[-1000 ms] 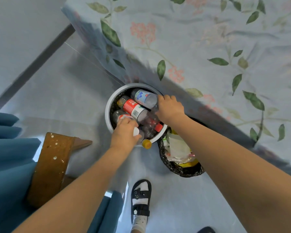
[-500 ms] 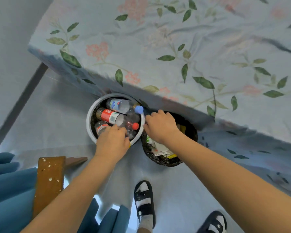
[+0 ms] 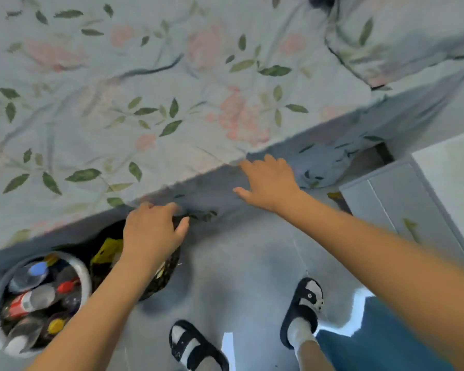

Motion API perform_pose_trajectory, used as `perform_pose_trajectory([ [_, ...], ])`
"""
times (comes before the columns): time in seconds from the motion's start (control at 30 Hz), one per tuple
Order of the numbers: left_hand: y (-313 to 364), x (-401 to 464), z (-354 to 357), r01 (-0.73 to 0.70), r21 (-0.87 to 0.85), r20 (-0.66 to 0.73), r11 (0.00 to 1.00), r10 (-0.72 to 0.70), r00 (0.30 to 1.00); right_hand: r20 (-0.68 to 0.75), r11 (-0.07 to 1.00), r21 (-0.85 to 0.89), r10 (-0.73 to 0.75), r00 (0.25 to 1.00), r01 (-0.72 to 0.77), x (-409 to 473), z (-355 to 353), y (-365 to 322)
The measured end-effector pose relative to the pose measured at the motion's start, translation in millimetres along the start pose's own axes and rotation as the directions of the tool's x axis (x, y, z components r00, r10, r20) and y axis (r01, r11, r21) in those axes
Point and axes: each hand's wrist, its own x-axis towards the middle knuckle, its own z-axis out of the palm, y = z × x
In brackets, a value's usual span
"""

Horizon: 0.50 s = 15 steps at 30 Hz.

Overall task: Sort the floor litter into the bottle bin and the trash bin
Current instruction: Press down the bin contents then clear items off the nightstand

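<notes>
With the bottle bin [image 3: 85, 274] packed and the trash bin [image 3: 169, 266] beside it, we held left hand [image 3: 152, 232] and right hand [image 3: 269, 183] empty, fingers loose, over the bed's hanging sheet [image 3: 212, 188], seemingly hunting more litter.

From my remote view, both forearms are bare, with no sleeves, watch or jewellery visible down to the left hand [image 3: 151, 231] and right hand [image 3: 269, 182]. Each foot wears a black open-toe sandal with straps, the left sandal [image 3: 196, 346] and the right sandal [image 3: 303, 309], over a light grey sock. The right sandal shows a small round stud on its strap. The picture is motion-blurred, so finer markings are unreadable.
</notes>
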Motion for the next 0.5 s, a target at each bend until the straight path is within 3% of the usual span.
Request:
perform_pose_trajectory([
  [0.27, 257, 71, -10, -0.319, -0.031, 0.097, 0.947, 0.320, 0.942, -0.092, 0.897, 0.193, 0.420, 0.903, -0.398, -140, 0, 260],
  [0.4, 377, 71, -5, -0.439, -0.096, 0.133, 0.893, 0.449, 0.884, -0.145, 0.791, 0.303, 0.589, 0.795, -0.531, -215, 14, 347],
  [0.5, 443, 64, 7, -0.488, -0.156, 0.175, 0.859, 0.510, 0.842, -0.160, 0.665, 0.388, 0.731, 0.664, -0.638, -269, 40, 399],
])
